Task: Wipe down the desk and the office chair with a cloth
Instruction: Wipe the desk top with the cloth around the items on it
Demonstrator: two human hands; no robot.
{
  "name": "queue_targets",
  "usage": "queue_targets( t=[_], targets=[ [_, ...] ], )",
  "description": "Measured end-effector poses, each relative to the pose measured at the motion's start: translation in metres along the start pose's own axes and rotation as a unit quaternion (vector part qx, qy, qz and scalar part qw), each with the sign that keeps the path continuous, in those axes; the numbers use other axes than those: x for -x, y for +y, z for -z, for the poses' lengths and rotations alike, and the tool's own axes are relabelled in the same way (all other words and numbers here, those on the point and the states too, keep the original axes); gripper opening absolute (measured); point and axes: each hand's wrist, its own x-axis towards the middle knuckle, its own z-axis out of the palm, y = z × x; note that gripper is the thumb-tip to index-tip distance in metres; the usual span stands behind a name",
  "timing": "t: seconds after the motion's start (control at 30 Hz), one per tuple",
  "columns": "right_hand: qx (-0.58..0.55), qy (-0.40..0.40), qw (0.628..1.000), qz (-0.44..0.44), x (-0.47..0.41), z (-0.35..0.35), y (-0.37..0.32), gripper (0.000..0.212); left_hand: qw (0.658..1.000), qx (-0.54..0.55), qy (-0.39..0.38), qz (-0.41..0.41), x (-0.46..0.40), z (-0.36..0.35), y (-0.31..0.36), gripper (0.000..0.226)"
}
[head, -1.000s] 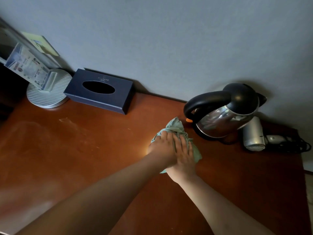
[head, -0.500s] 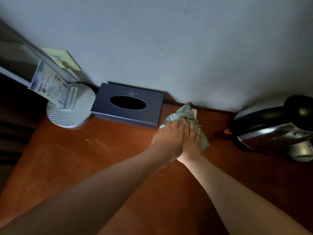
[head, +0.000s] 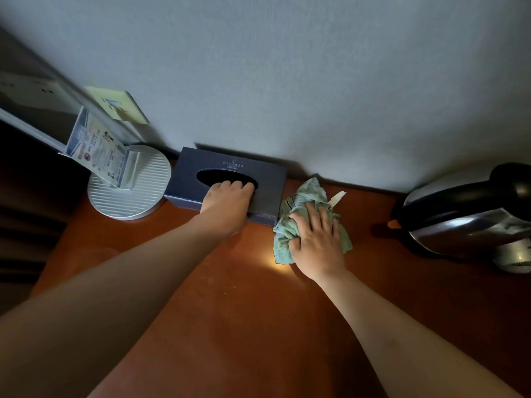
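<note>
Two bare forearms, left hand [head: 227, 201], right hand [head: 316, 242], no sleeves

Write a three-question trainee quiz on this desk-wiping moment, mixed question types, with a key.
1. True or false: the right hand lies flat on the green cloth on the desk.
2. Multiple choice: the left hand has its fingers on the
A. kettle
B. tissue box
C. round lamp base
3. Fill in: the cloth's left edge lies right against the ______.

Key: 1 true; 2 B; 3 tissue box.
</note>
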Motion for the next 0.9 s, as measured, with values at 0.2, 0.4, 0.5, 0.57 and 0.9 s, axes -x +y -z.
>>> queue_targets(
  t=[0.2, 0.4, 0.5, 0.57, 0.9],
  targets=[
    [-0.020, 0.060, 0.998, -0.020, 0.028, -0.010, 0.031, 0.054, 0.999, 0.032, 0.003, -0.030, 0.022, 0.009, 0.006, 0.055],
    [-0.103, 0.071, 0.976, -0.177, 0.000, -0.005, 0.002, 0.068, 0.996, 0.047, 0.059, -0.054, 0.016, 0.043, -0.007, 0.057],
    [-0.073, 0.072, 0.986, -0.129, -0.015, -0.009, -0.022, 0.064, 0.993, 0.052, 0.083, -0.072, 0.014, 0.054, -0.021, 0.057],
    [-0.046, 0.066, 0.993, -0.084, -0.027, -0.012, -0.047, 0.066, 0.991, 0.052, 0.090, -0.082, 0.013, 0.059, -0.031, 0.058],
    [-0.067, 0.027, 0.983, 0.166, -0.048, -0.035, -0.189, 0.052, 0.994, 0.027, 0.073, -0.072, 0.005, 0.063, -0.081, 0.066]
  ],
)
